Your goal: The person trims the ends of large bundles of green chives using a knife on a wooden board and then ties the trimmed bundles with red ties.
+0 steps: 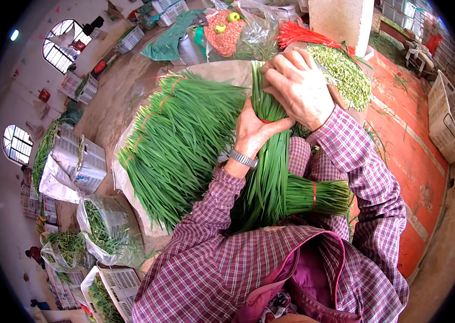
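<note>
My left hand (pixel 255 127), with a metal watch on its wrist, is wrapped around a bunch of garlic chives (pixel 270 169). The stem ends point away from me and the long leaves hang down towards my lap. A bit of red tie (pixel 266 120) shows by the left thumb. Curled at the bunch's stem end, the fingers of my right hand (pixel 298 84) pinch at the stems; the exact contact is partly hidden. Across my lap lies a second chive bundle (pixel 330 196), bound with an orange-red band. Several banded chive bundles (pixel 179 133) lie in an overlapping row to the left.
Trimmed chive scraps (pixel 346 72) lie at the upper right beside a brown handle (pixel 336 97). Red tie strips (pixel 308 36) lie behind them, near a pillar (pixel 338 22). White plastic crates (pixel 120 282) and a clear bag of greens (pixel 108 226) stand on the left.
</note>
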`<act>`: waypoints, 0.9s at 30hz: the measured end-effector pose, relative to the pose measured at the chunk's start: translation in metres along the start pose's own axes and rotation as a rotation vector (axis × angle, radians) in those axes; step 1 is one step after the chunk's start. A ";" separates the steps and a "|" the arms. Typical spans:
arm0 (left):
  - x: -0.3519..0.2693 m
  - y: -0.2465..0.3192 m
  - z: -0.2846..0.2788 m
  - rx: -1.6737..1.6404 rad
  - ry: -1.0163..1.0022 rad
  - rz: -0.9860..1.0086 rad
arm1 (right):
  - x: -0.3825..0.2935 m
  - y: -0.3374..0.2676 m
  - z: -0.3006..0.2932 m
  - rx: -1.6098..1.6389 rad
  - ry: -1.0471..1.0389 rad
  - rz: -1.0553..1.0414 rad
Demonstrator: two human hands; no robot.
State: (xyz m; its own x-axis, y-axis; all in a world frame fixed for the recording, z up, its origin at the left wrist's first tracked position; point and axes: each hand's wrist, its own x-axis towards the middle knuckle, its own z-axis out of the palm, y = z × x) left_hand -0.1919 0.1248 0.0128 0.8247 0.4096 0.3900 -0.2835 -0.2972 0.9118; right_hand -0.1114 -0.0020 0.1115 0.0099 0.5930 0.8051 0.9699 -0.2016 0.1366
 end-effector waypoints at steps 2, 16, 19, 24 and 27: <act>-0.002 -0.004 -0.003 0.007 -0.023 -0.059 | 0.000 0.007 -0.004 0.162 0.015 0.099; 0.001 0.022 0.013 0.288 -0.106 0.014 | -0.002 0.029 -0.047 0.027 -0.186 -0.164; 0.000 0.033 0.016 0.385 -0.140 -0.011 | -0.011 0.035 -0.031 0.064 -0.244 -0.243; 0.000 0.030 0.021 0.383 -0.187 -0.027 | -0.016 0.040 -0.027 -0.072 -0.182 -0.181; 0.000 0.022 0.021 0.352 -0.246 -0.048 | -0.016 0.063 -0.031 -0.141 0.015 0.020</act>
State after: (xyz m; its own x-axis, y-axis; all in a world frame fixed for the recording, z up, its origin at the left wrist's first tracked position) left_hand -0.1879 0.0995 0.0303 0.9371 0.2253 0.2666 -0.0924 -0.5763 0.8120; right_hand -0.0584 -0.0481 0.1251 0.0245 0.5759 0.8171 0.9258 -0.3214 0.1988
